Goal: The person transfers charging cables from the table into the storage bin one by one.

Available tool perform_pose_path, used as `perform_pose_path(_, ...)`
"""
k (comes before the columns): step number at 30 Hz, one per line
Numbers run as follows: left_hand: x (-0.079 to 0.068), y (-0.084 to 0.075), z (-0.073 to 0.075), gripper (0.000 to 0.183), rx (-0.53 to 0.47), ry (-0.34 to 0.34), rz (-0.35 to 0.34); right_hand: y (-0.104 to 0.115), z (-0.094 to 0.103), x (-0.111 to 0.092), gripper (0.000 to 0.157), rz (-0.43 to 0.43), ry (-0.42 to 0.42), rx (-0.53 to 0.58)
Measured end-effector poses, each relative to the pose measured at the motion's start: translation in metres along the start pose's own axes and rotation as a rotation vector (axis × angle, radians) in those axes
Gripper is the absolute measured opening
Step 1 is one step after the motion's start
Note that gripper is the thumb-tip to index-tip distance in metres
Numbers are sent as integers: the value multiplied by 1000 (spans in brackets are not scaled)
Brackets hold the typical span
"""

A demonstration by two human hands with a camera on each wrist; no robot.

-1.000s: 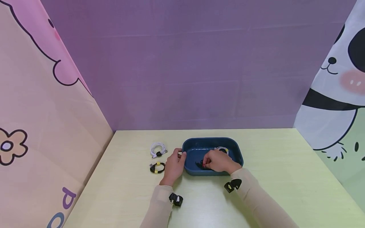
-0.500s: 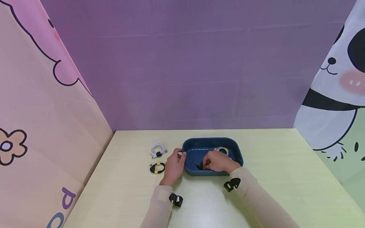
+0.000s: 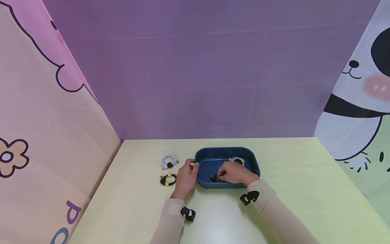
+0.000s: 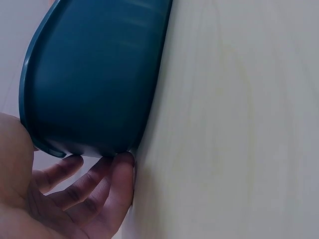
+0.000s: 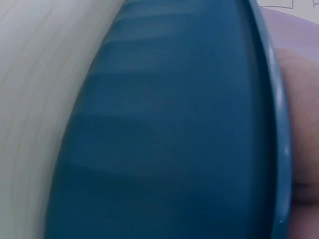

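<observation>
A dark blue plastic tray point(image 3: 222, 185) stands on the table with its near wall facing me. My left hand point(image 3: 185, 177) holds its left end, thumb at the rim and fingertips against the outer wall; the left wrist view shows those fingertips point(image 4: 122, 164) low on the wall. Inside the tray, my right hand point(image 3: 234, 171) pinches a small black cable point(image 3: 212, 178) near the front left, mostly covered by the fingers. A white coiled cable point(image 3: 240, 159) lies behind that hand, partly hidden. In the right wrist view, the tray's outer wall point(image 5: 164, 109) blocks most of the hand.
Left of the tray, a white coiled cable point(image 3: 166, 159) with a black tie lies on the pale table point(image 3: 304, 189). In front of it is a black coiled cable point(image 3: 163, 182) with yellow ties, close beside my left hand. A purple backdrop point(image 3: 195, 84) rises behind the table.
The right hand's fingers shift slightly over the black cable, and its wrist moves a little. The left hand and tray stay put.
</observation>
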State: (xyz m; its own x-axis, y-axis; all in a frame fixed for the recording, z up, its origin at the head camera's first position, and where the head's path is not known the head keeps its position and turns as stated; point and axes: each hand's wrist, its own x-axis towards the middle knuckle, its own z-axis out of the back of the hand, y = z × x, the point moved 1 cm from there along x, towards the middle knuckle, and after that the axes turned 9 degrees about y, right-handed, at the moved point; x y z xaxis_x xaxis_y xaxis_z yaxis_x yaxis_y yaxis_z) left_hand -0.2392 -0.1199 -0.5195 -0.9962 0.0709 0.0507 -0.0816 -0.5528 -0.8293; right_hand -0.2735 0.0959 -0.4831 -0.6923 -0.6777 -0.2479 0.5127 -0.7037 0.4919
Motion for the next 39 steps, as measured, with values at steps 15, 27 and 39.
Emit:
perform_pose_path(15, 0, 1, -2, 37, 4, -6, -7, -23, 16, -40, 15, -1, -283, 253)
perform_pose_path(27, 0, 2, -1, 37, 1, 1, -3, -52, 26, -68, 16, -143, -716, 318)
perform_pose_path(39, 1, 4, -2, 37, 1, -2, -2, -78, 19, -71, 20, -270, -717, 450)
